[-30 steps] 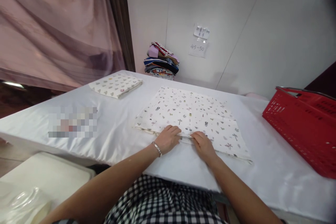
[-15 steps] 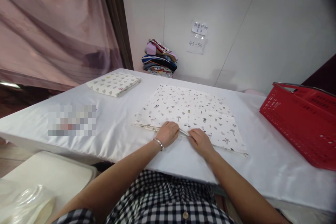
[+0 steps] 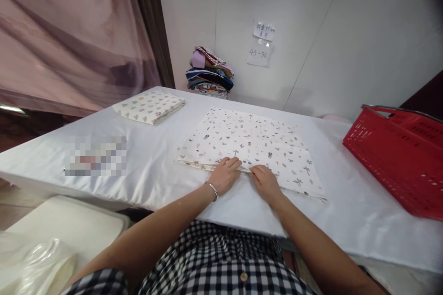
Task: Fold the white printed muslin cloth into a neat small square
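A folded white cloth [image 3: 256,143] with small printed plants and figures lies flat on the table before me. At the middle of its near edge, my left hand [image 3: 224,176] rests with its fingers stretched and slightly apart over the fabric; its thumb is mostly hidden. Just to the right, my right hand [image 3: 266,183] pinches the layered near edge between thumb and fingers. Only a small gap separates the hands. Farther left on the table is another folded cloth [image 3: 150,107], cream with grey cloud-like shapes.
A white sheet covers the table [image 3: 346,235]. A red plastic basket [image 3: 398,161] stands at the right. A stack of folded fabrics [image 3: 210,73] rises behind the far edge, below paper signs [image 3: 259,54] on the wall. A pixelated item [image 3: 96,156] lies left.
My left hand's fingers have loosened from their curled grip and reach slightly farther onto the cloth. My right hand keeps pinching the near edge. The view has shifted slightly.
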`<state>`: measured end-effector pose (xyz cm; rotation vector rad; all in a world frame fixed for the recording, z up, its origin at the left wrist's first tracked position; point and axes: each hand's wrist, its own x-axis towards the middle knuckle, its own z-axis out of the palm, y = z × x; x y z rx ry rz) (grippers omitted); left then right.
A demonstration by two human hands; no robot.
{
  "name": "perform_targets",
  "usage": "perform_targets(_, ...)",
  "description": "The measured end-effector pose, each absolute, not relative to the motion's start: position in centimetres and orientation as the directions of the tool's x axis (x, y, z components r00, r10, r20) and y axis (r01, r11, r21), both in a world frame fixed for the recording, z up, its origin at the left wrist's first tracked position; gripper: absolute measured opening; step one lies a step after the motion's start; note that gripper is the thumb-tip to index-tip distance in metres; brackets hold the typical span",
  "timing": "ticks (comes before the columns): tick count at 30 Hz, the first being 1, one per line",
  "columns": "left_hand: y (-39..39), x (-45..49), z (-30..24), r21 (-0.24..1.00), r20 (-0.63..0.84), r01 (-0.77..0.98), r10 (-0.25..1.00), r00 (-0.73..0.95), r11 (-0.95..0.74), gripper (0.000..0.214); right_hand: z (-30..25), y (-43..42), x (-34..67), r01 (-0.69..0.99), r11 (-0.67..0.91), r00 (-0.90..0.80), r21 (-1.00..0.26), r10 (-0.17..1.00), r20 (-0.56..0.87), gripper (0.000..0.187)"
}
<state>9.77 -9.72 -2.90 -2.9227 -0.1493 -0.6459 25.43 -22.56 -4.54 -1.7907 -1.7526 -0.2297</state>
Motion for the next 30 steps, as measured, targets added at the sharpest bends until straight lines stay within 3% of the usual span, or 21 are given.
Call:
perform_targets(4, -9.3, 10.9, -3.8, -0.142, 0.405, 0.117, 0.050, 0.913, -0.983, 0.028, -4.5, -22.5, 25.4, 0.961, 0.067, 0.091, -0.269, 0.840, 0.534, 0.025)
perform_targets(11, -9.9, 10.1, -3.4, -0.028, 0.407, 0.063, 0.046, 0.912, -0.998, 0.032, -4.2, -22.7, 25.2, 0.966, 0.073, 0.078, -0.247, 0.830, 0.552, 0.024)
perform_targets(23, -10.3, 9.6, -2.5, 0.119, 0.404, 0.154, 0.190, 0.895, -0.981, 0.020, -4.0, -22.9, 24.8, 0.968, 0.127, -0.011, -0.218, 0.885, 0.465, 0.021)
perform_targets(30, -10.1, 9.5, -2.7, 0.146, 0.375, 0.165, 0.209, 0.903, -0.975, 0.017, -4.3, -22.8, 24.9, 0.977, 0.083, 0.018, -0.196, 0.885, 0.465, 0.022)
